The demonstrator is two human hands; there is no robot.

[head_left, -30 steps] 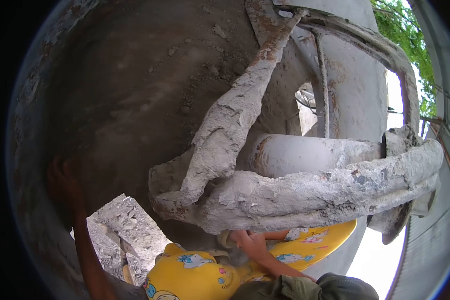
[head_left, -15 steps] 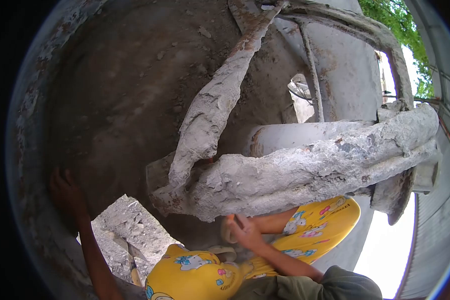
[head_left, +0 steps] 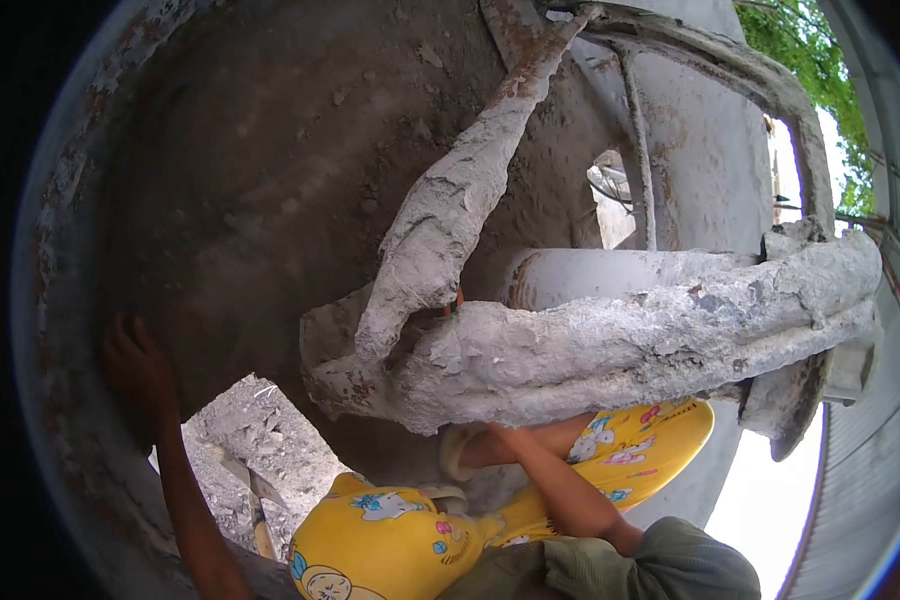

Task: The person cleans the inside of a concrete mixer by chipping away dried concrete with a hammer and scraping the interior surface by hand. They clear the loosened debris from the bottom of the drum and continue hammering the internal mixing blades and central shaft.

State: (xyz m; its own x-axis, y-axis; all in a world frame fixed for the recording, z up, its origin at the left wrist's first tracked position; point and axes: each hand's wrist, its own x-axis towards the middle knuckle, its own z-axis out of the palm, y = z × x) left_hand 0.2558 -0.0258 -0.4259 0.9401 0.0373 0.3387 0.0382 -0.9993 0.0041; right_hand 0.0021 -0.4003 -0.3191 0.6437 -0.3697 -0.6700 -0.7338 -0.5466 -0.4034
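At the left, my left hand [head_left: 138, 368] rests against the shaded inner wall of a round drum [head_left: 65, 330], its fingers spread and holding nothing that shows. My right forearm reaches up from the olive sleeve and passes behind a thick, cement-crusted bar [head_left: 610, 350]; the right hand itself is hidden there. A small orange piece [head_left: 453, 303] shows in the gap between this bar and a slanting crusted arm [head_left: 435, 220]. Yellow printed trousers [head_left: 380, 535] cover my folded legs below the bar.
A square opening [head_left: 260, 440] at lower left shows rubble and a tool with a wooden handle [head_left: 263, 530] outside. Dusty residue coats the drum floor. A pale pipe [head_left: 610, 275] lies behind the bar. A curved metal frame [head_left: 710, 45] arches at upper right.
My right hand has moved up and behind the crusted bar, out of sight. More of the orange piece shows in the gap. The view has shifted slightly; my left hand stays at the wall.
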